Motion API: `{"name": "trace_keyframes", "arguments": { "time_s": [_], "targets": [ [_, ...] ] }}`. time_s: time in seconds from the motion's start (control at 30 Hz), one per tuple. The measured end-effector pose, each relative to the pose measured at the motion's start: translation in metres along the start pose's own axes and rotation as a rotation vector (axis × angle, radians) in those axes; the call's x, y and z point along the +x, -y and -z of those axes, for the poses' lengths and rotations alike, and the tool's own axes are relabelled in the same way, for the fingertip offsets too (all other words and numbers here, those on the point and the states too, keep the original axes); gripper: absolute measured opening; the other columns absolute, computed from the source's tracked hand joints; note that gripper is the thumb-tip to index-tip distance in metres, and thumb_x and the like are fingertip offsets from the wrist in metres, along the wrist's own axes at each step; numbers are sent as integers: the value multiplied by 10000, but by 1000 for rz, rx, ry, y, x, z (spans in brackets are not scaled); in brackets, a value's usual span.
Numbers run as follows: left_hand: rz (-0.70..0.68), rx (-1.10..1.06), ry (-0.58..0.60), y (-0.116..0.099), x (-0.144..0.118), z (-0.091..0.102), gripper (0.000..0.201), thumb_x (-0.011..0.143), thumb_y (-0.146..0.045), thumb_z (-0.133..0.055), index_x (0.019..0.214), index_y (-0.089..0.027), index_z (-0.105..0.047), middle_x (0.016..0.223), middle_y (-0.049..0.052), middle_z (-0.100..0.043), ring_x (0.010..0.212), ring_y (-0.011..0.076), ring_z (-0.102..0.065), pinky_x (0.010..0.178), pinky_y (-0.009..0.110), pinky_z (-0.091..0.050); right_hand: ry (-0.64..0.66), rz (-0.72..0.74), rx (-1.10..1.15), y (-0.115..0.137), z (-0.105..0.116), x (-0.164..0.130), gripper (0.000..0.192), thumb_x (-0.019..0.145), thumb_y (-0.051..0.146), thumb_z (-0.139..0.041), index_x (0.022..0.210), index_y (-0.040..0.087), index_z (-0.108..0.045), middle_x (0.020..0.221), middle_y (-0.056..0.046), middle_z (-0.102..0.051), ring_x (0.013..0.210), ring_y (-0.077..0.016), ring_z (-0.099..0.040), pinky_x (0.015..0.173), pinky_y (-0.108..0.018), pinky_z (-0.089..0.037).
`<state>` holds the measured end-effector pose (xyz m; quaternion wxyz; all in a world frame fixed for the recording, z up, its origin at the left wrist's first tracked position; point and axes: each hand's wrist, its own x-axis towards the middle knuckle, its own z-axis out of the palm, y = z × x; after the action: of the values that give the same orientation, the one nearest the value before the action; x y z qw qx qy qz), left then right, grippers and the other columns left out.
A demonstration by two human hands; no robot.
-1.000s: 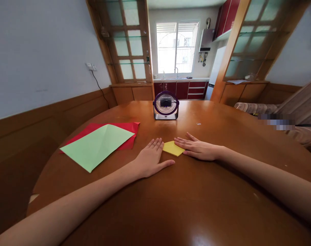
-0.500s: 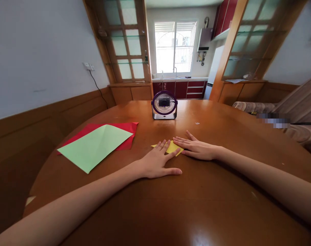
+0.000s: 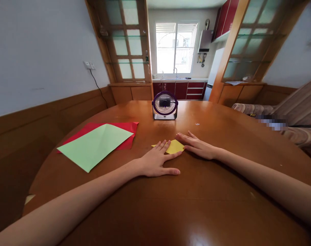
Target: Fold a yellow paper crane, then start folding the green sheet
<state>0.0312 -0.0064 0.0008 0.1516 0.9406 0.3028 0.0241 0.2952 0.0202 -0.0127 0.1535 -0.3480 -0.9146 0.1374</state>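
Note:
A small folded yellow paper [image 3: 175, 146] lies flat on the round wooden table [image 3: 170, 205]. My left hand [image 3: 156, 161] rests palm down with its spread fingers pressing on the paper's left part. My right hand [image 3: 197, 146] lies flat beside the paper, fingertips touching its right edge. Neither hand grips anything.
A light green sheet [image 3: 94, 145] lies on top of a red sheet [image 3: 127, 131] at the table's left. A small purple desk fan [image 3: 165, 105] stands at the far middle. A sofa [image 3: 293, 119] is at the right.
My left hand slid right, from beside the yellow paper onto it. My right hand drew back slightly toward the paper's right edge.

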Motion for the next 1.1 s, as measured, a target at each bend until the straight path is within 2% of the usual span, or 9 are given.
{"name": "trace_keyframes", "arguments": {
  "time_s": [0.1, 0.17, 0.4, 0.63, 0.73, 0.8, 0.93, 1.0, 1.1],
  "targets": [
    [18, -4, -3, -1, 0, 0, 761, 820, -767, -386, 1473, -398, -255, 1600, 42, 14, 1454, 373, 4, 1147, 579, -94, -94, -15, -15, 0, -2, 1, 503, 1017, 426, -264, 1498, 281, -239, 1543, -32, -293, 1451, -227, -204, 1192, -533, -43],
    [18, -4, -14, -1, 0, -1, 752, 825, -762, -385, 1470, -394, -266, 1599, 52, 1, 1454, 371, -6, 1148, 577, -91, -93, -11, -32, 2, -4, 2, 483, 1020, 413, -272, 1488, 292, -267, 1533, -33, -315, 1443, -221, -232, 1188, -536, -57],
    [21, -1, -36, 0, 0, -5, 712, 852, -742, -358, 1468, -400, -262, 1599, 33, 5, 1456, 360, -10, 1153, 572, -76, 79, -16, -100, 8, -7, 5, 501, 1026, 421, -215, 1507, 286, -181, 1561, -36, -216, 1465, -227, -125, 1175, -553, 21],
    [53, 39, -42, 3, -4, -4, 699, 860, -740, -335, 1470, -408, -252, 1600, 44, -31, 1455, 366, -22, 1146, 578, -99, 65, -69, -116, 5, -9, 2, 524, 1014, 475, -212, 1505, 292, -191, 1579, -21, -107, 1471, -248, -42, 1159, -560, 82],
    [27, 72, -84, 6, -7, -6, 649, 891, -697, -336, 1458, -381, -319, 1593, 69, -129, 1456, 347, -99, 1153, 545, -128, 51, -95, -37, 3, -6, 1, 574, 993, 506, -294, 1508, 280, -182, 1581, -33, -121, 1471, -248, -61, 1169, -549, 55],
    [26, 87, -159, 9, -7, -7, 599, 916, -649, -356, 1425, -337, -408, 1553, 93, -264, 1433, 328, -214, 1145, 505, -199, 44, -89, 59, 1, -2, 0, 600, 975, 510, -360, 1506, 282, -198, 1582, -37, -144, 1471, -249, -80, 1172, -550, 33],
    [48, 51, -335, 13, -5, -5, 524, 928, -557, -448, 1343, -244, -518, 1269, 102, -546, 1129, 245, -564, 966, 366, -443, 0, -55, 217, -2, 3, -3, 566, 940, 471, -478, 1461, 299, -337, 1558, -50, -258, 1454, -275, -179, 1162, -581, 8],
    [46, 76, -375, 17, -4, -3, 502, 926, -545, -459, 1293, -218, -561, 1127, 88, -581, 968, 214, -608, 854, 326, -483, -10, -38, 222, -1, 4, -3, 534, 924, 440, -522, 1426, 305, -403, 1543, -55, -300, 1440, -288, -227, 1155, -597, 3],
    [-29, 182, -381, 23, -3, 0, 471, 947, -532, -415, 1184, -189, -632, 1039, 96, -605, 914, 211, -603, 805, 312, -471, -27, -7, 198, 3, 1, -2, 450, 919, 395, -544, 1358, 305, -501, 1486, -59, -411, 1400, -287, -327, 1150, -612, -28]
  ]
}}
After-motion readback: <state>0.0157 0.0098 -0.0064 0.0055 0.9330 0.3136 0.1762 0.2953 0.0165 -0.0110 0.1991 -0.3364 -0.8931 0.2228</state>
